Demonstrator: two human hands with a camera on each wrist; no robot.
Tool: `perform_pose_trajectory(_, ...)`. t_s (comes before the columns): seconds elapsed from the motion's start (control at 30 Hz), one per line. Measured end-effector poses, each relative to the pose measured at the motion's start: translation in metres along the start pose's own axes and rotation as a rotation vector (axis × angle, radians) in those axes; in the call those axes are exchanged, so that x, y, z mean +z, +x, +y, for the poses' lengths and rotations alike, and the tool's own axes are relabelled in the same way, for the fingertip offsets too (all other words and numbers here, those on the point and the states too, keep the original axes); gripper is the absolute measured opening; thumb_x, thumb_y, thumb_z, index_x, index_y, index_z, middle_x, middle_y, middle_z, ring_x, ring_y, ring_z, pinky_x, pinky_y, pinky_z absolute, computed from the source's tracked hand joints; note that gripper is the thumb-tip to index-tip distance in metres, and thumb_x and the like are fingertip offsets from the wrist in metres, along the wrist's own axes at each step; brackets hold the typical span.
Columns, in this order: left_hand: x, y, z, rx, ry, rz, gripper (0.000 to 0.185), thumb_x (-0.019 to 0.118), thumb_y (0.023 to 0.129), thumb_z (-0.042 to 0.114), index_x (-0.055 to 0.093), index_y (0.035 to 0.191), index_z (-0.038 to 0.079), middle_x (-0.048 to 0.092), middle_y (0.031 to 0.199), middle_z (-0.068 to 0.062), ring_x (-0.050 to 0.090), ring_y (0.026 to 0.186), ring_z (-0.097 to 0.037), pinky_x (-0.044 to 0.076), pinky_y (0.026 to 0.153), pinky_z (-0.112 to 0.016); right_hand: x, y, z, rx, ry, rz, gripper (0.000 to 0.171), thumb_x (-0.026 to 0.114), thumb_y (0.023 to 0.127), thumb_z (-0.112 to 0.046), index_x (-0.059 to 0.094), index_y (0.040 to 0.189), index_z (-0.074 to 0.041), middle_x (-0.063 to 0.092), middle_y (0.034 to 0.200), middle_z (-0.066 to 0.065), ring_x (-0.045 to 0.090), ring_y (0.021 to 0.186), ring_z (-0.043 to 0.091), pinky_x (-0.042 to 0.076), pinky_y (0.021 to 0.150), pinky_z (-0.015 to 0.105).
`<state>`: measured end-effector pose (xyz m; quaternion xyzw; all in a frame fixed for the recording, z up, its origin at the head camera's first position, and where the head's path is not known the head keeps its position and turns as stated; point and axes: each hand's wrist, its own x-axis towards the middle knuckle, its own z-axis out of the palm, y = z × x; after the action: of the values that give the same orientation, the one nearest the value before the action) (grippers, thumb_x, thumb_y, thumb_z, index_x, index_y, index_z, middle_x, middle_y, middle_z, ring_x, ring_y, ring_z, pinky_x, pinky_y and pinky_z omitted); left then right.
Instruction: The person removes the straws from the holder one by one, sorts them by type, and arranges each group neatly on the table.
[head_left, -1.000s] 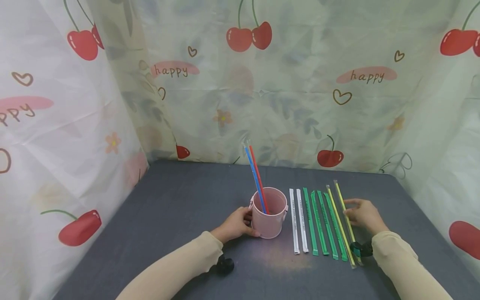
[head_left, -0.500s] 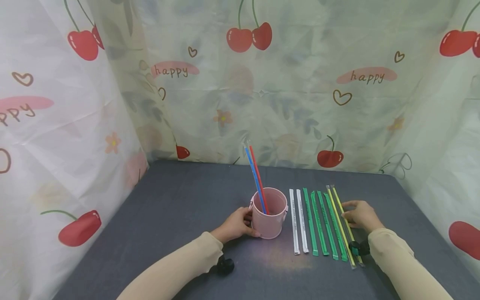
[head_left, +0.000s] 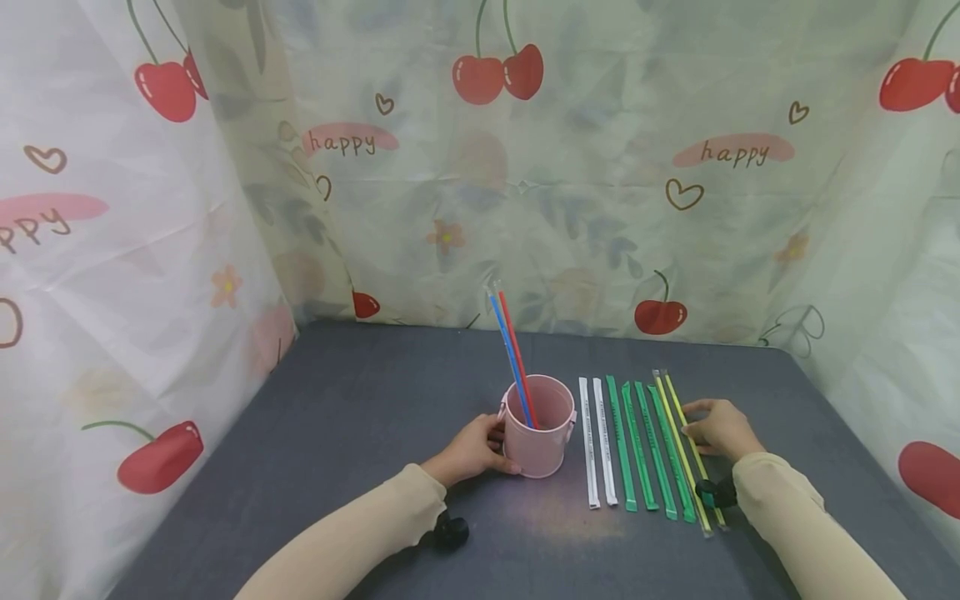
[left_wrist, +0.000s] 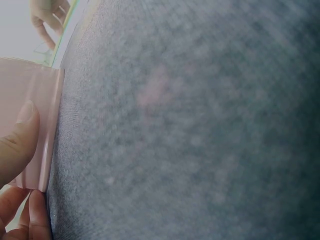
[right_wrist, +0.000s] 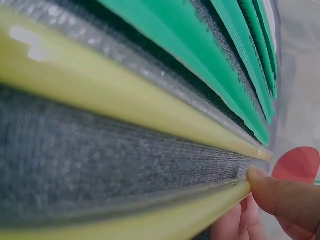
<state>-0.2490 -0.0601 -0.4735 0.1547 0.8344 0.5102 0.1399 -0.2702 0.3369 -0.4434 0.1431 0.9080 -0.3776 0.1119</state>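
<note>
A pale pink bucket (head_left: 534, 454) stands upright on the dark table. A blue straw (head_left: 503, 333) and a red straw (head_left: 512, 333) lean inside it, both in clear wrappers. My left hand (head_left: 471, 452) holds the bucket's left side; in the left wrist view its thumb (left_wrist: 25, 125) lies on the bucket wall, with fingers curled at the base. Over on the right, my right hand (head_left: 723, 429) pinches the outermost yellow straw (right_wrist: 200, 210) between thumb and fingers, near its far end. The other yellow straw (right_wrist: 100, 87) lies alongside, a narrow strip of table between them.
Between the bucket and the yellow straws lie several green-wrapped straws (head_left: 622, 442) and two white-wrapped straws (head_left: 588, 442), roughly parallel. A cherry-print curtain (head_left: 570, 208) encloses the table (head_left: 375, 392) at the back and sides. A black wrist camera (head_left: 450, 531) hangs under the left sleeve.
My right hand has drawn the outer yellow straw slightly left and nearer, beside the other yellow straw; it barely moves in the last half second. Left hand and bucket have stayed put.
</note>
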Motion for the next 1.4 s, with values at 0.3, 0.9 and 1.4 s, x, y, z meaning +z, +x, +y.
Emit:
perform_pose_trajectory(0.3, 0.0006, 0.0019, -0.0024, 0.000, 0.010, 0.004, 0.068, 0.086, 0.071, 0.009, 0.054, 0.131, 0.004, 0.056, 0.119, -0.011, 0.059, 0.110, -0.028, 0.050, 0.097, -0.045, 0.0007, 0.0003, 0.0016, -0.012, -0.003, 0.010, 0.049, 0.064, 0.089, -0.004, 0.048, 0.135, 0.006, 0.055, 0.117, 0.029, 0.060, 0.070, 0.020, 0.056, 0.059, 0.033)
perform_pose_trajectory(0.9, 0.0005, 0.0027, -0.0030, 0.016, 0.008, 0.002, 0.068, 0.086, 0.070, 0.008, 0.055, 0.130, 0.003, 0.056, 0.118, -0.012, 0.059, 0.108, -0.028, 0.050, 0.096, -0.044, -0.0027, -0.0009, 0.0041, -0.022, -0.007, 0.005, 0.051, 0.068, 0.088, -0.007, 0.049, 0.134, 0.006, 0.050, 0.124, 0.033, 0.062, 0.075, 0.020, 0.057, 0.063, 0.032)
perform_pose_trajectory(1.4, 0.0006, 0.0017, -0.0007, 0.001, 0.006, 0.007, 0.069, 0.086, 0.070, 0.009, 0.054, 0.131, 0.004, 0.056, 0.119, -0.011, 0.059, 0.110, -0.028, 0.050, 0.096, -0.044, -0.0056, -0.0004, 0.0052, -0.007, 0.036, -0.002, 0.052, 0.070, 0.087, -0.007, 0.049, 0.133, 0.007, 0.060, 0.102, 0.024, 0.063, 0.069, 0.017, 0.057, 0.061, 0.032)
